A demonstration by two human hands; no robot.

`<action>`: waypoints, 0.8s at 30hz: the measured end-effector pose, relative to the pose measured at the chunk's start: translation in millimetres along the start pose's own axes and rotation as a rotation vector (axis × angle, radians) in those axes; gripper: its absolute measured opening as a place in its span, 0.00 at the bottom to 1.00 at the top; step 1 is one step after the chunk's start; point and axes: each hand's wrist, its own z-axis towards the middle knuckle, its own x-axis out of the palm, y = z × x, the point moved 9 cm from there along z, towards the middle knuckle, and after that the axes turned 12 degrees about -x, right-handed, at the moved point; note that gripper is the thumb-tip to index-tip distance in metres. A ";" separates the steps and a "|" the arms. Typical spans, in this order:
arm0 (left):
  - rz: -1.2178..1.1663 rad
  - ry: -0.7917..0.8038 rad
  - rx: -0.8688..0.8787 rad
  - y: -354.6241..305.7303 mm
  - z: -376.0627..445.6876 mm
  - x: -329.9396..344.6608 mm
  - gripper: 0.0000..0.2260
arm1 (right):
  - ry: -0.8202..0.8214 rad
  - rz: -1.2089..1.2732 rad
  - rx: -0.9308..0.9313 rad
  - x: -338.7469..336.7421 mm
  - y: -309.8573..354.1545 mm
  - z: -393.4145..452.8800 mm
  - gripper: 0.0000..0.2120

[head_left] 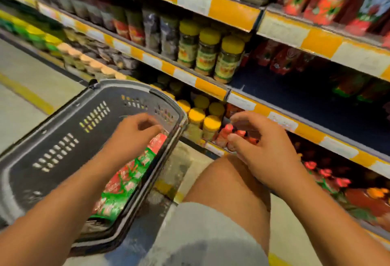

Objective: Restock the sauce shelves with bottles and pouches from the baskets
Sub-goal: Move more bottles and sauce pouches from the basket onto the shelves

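Beside the shelves (211, 88), one grey basket (63, 130) holds red-green pouches (126, 179); blur prevents an exact count. Over its far end, the left hand (135, 132) hovers, fingers loosely curled, holding nothing. Near two red bottles (226, 136) and five yellow-capped jars (202, 118), the right hand (261, 149) hangs empty, fingers relaxed.

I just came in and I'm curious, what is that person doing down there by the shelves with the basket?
A person is crouched in a shop aisle, filling the sauce shelves. Their left hand reaches into a grey basket on the floor, just over the red and green pouches lying inside. Their right hand hovers in front of the low shelf, near small red-capped bottles beside jars with yellow lids. Neither hand clearly holds anything yet.
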 end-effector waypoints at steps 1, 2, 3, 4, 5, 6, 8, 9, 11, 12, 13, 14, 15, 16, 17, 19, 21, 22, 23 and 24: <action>-0.019 -0.046 -0.062 22.8 4.4 -20.1 0.05 | 0.043 0.008 -0.030 16.2 16.0 9.9 0.14; -0.050 -0.090 -0.134 46.2 9.0 -37.7 0.06 | 0.095 0.007 -0.057 33.7 30.7 19.4 0.14; -0.097 -0.129 -0.209 69.8 12.4 -53.2 0.08 | 0.149 -0.003 -0.082 51.7 43.1 28.0 0.14; -0.144 -0.164 -0.281 92.4 14.9 -66.5 0.09 | 0.205 -0.018 -0.102 70.2 53.9 36.1 0.15; -0.185 -0.193 -0.337 113.3 17.1 -76.8 0.09 | 0.259 -0.031 -0.115 89.3 62.2 43.9 0.16; -0.201 -0.210 -0.380 131.9 19.7 -84.2 0.08 | 0.305 -0.038 -0.120 107.6 69.2 51.1 0.17; -0.196 -0.215 -0.442 161.3 25.3 -89.4 0.06 | 0.365 -0.037 -0.112 143.0 76.6 66.0 0.17; -0.196 -0.213 -0.465 172.1 28.6 -88.0 0.06 | 0.381 -0.033 -0.103 159.7 78.2 73.4 0.16; -0.173 -0.209 -0.491 188.4 38.2 -81.4 0.05 | 0.387 -0.003 -0.070 191.0 77.8 85.4 0.12; -0.156 -0.201 -0.495 192.6 43.8 -76.3 0.04 | 0.375 0.020 -0.051 204.6 76.6 88.8 0.10; -0.139 -0.188 -0.493 195.7 50.7 -70.2 0.04 | 0.356 0.046 -0.032 216.1 73.7 90.0 0.08; -0.119 -0.174 -0.484 197.5 58.5 -63.9 0.04 | 0.335 0.074 -0.014 225.9 69.5 89.0 0.07; -0.093 -0.166 -0.473 197.8 67.1 -57.8 0.05 | 0.324 0.098 0.002 234.4 63.4 86.3 0.08; -0.063 -0.160 -0.462 197.1 76.6 -51.6 0.05 | 0.321 0.119 0.014 240.7 57.1 83.3 0.10; -0.028 -0.156 -0.444 195.2 87.1 -45.3 0.05 | 0.325 0.128 0.020 245.1 49.8 82.6 0.12; 0.080 -0.148 -0.391 190.8 108.4 -33.0 0.03 | 0.311 0.111 -0.001 246.1 37.4 90.8 0.13; 0.243 -0.116 -0.312 183.8 132.1 -15.9 0.03 | 0.259 0.106 0.004 240.1 25.0 103.7 0.12; 0.329 -0.090 -0.256 180.0 145.6 -4.5 0.05 | 0.223 0.115 0.028 236.6 18.1 109.0 0.12; 0.413 -0.062 -0.191 174.4 158.2 7.4 0.07 | 0.182 0.123 0.052 233.7 11.1 113.6 0.12; 0.491 -0.025 -0.124 169.2 170.4 20.6 0.09 | 0.141 0.125 0.069 230.5 5.3 117.3 0.12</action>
